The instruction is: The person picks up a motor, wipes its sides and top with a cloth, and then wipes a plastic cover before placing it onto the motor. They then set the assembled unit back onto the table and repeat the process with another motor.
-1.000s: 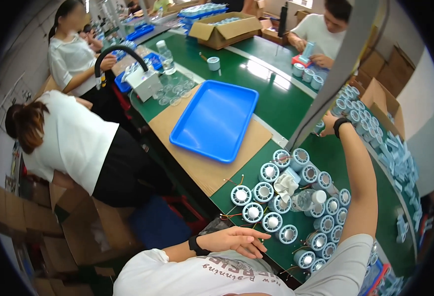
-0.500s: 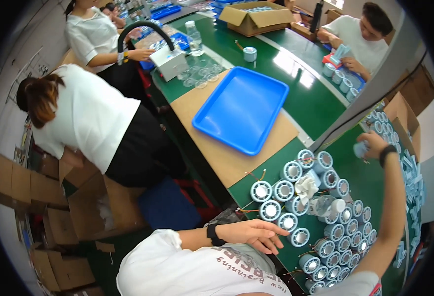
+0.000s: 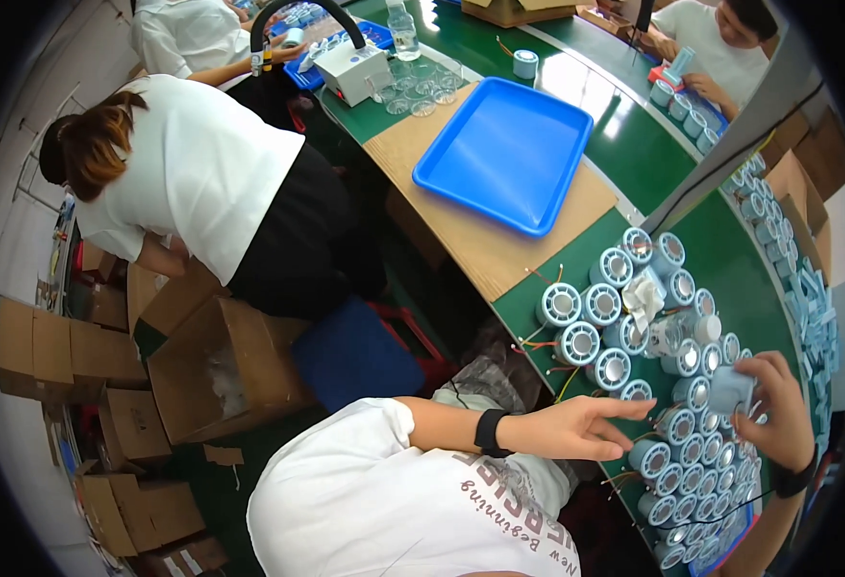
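The green bench (image 3: 634,154) ran in a curve, and its near end was packed with pale blue cylindrical parts (image 3: 677,404) standing on end, shoulder to shoulder, so little bare surface showed between them; thin wires trailed off the bench's inner edge toward the person's lap. Open room lay farther up, on the bare wooden board (image 3: 471,240) and in the blue tray (image 3: 509,154) resting on it, well apart from both hands. The right hand (image 3: 778,413) was curled around one pale blue cylinder (image 3: 730,389), held just above the crowded group at the bench's right side; the piece was a short round drum, smooth-walled and lighter than the tray. The left hand (image 3: 576,428) lay flat and spread wide, holding nothing, its fingertips (image 3: 634,409) just beside the nearest cylinders at the inner edge. A co-worker in a white shirt (image 3: 192,173) bent over cardboard boxes (image 3: 182,365) on the floor to the left.
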{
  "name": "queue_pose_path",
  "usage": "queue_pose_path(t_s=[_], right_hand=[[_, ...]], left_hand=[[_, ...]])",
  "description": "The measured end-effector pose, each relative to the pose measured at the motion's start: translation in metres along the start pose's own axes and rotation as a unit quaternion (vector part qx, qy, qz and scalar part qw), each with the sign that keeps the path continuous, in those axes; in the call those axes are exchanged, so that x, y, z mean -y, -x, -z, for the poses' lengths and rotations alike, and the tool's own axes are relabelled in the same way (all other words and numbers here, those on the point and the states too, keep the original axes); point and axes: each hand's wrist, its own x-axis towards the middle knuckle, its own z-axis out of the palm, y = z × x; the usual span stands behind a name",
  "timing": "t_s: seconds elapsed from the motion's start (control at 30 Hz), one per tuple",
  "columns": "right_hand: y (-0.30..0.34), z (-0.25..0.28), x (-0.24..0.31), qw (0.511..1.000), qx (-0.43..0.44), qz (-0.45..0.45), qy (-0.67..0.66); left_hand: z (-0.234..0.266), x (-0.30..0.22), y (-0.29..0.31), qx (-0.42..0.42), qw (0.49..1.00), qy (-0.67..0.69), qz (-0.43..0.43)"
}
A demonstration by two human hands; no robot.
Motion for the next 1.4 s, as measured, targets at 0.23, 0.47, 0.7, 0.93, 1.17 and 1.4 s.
queue_pose_path(t_s=[0.23, 0.47, 0.7, 0.93, 1.17, 1.4], right_hand=[[0.025, -0.067, 0.01, 0.985, 0.078, 0.137, -0.075], [0.041, -0.097, -0.012, 0.989, 0.069, 0.069, -0.11], [0.042, -0.091, -0.048, 0.969, 0.068, 0.067, -0.227], [0.033, -0.103, -0.051, 0.964, 0.024, 0.24, -0.112], [0.034, -0.105, -0.048, 0.967, 0.048, 0.17, -0.185], [0.038, -0.1, -0.05, 0.966, 0.04, 0.203, -0.156]], left_hand=[[-0.023, 0.021, -0.006, -0.023, 0.995, -0.091, -0.031], [-0.022, 0.034, -0.018, -0.075, 0.996, -0.05, 0.006], [-0.016, 0.023, -0.028, -0.067, 0.984, 0.085, 0.144], [-0.011, 0.018, -0.03, -0.016, 0.966, 0.14, 0.218], [-0.008, 0.019, -0.03, -0.002, 0.958, 0.158, 0.238], [-0.024, 0.015, -0.023, -0.017, 0.991, 0.051, 0.12]])
